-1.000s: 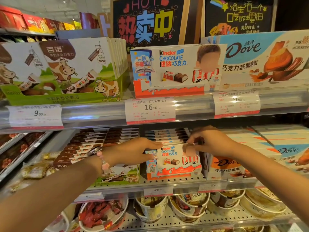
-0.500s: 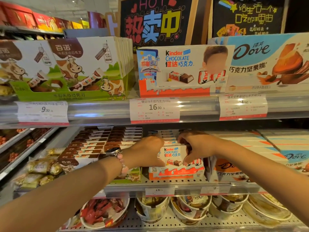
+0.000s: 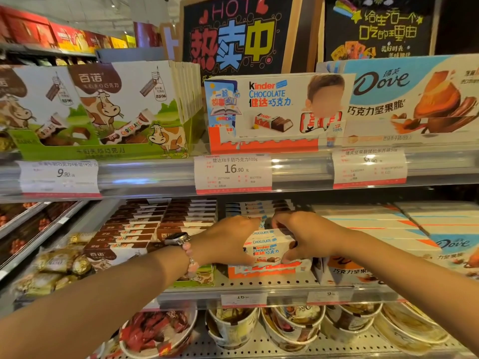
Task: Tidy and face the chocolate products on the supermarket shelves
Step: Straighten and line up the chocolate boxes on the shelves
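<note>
A row of white-and-orange Kinder chocolate boxes (image 3: 267, 248) stands in a display tray on the middle shelf (image 3: 269, 282). My left hand (image 3: 228, 239) grips the left end of the front boxes, thumb at the front. On the right end my right hand (image 3: 303, 234) holds the same boxes, fingers over the top and thumb low on the front face. Both hands cover most of the front box. A larger Kinder box (image 3: 272, 112) faces out on the shelf above.
Brown-and-white cow-print chocolate boxes (image 3: 134, 229) fill the shelf to the left, Dove boxes (image 3: 414, 237) to the right. Gold-wrapped chocolates (image 3: 54, 268) lie at far left. Paper tubs of sweets (image 3: 233, 327) stand on the shelf below. Price tags (image 3: 233, 174) line the rails.
Both hands have closed in on the Kinder boxes from either end and come nearer each other. The front boxes now sit pressed together, and the camera has moved closer.
</note>
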Demonstrator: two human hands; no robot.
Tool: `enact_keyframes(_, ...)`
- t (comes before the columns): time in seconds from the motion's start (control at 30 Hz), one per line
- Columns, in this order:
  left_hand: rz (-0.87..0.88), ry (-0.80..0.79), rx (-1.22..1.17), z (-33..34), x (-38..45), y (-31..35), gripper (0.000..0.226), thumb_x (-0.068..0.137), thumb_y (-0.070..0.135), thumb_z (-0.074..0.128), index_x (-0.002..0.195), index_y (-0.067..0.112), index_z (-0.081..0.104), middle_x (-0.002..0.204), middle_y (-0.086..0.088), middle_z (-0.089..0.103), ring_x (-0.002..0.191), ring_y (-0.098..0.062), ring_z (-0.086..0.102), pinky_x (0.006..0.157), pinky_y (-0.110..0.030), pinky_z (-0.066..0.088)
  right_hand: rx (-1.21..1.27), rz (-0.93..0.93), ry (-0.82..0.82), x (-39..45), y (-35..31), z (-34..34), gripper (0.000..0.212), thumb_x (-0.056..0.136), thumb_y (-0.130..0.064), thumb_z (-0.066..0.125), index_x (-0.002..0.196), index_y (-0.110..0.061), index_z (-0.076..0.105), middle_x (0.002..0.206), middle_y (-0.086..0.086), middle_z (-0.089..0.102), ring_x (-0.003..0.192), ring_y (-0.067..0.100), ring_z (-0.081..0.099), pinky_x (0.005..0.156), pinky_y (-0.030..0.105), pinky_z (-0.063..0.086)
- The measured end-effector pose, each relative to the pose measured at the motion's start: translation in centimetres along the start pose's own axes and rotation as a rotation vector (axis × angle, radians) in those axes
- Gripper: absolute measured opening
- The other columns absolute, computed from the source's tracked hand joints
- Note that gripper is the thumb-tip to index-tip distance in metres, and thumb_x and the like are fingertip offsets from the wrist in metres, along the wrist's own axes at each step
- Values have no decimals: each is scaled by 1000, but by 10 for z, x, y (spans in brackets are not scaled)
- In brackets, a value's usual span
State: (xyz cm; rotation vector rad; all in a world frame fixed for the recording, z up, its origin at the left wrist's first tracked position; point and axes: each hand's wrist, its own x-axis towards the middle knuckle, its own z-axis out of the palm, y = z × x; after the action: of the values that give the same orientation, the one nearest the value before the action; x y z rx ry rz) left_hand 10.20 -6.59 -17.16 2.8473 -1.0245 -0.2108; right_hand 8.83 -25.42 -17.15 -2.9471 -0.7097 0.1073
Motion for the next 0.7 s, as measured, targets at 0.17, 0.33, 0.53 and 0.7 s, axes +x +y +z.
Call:
enact_keyframes(0.17,-16,-110,179,5,9,4,71,79,52,63,128,14,29,126,-7,44,111,-22,44,92,-36,43,-149,-15,-103,5,-2,9,76,76,-45,70,133,-18,29,128,2,50,110,19,50,87,28,43)
enact_keyframes(0.33,-12,-28,248,2,12,3,85,71,66,61,131,16,26,131,-5,39,118,-23,39,91,-35,36,-110,-22,-118,10,0,2,79,71,-65,62,130,-20,33,125,-2,53,105,16,53,87,29,46)
enact_keyframes(0.53,-64,-117,88,3,17,-6,75,74,60,63,129,18,36,120,0,52,99,-15,50,76,-27,44,-23,67,-34,15,18,-4,114,57,-72,68,146,-20,17,147,0,29,131,21,34,106,32,34)
enact_keyframes(0.7,-67,-122,15,-4,21,-10,58,74,49,70,118,20,45,106,5,54,89,-10,50,67,-21,42,98,127,-107,18,24,-5,97,59,-57,77,136,-20,32,128,-1,50,114,19,51,95,36,47)
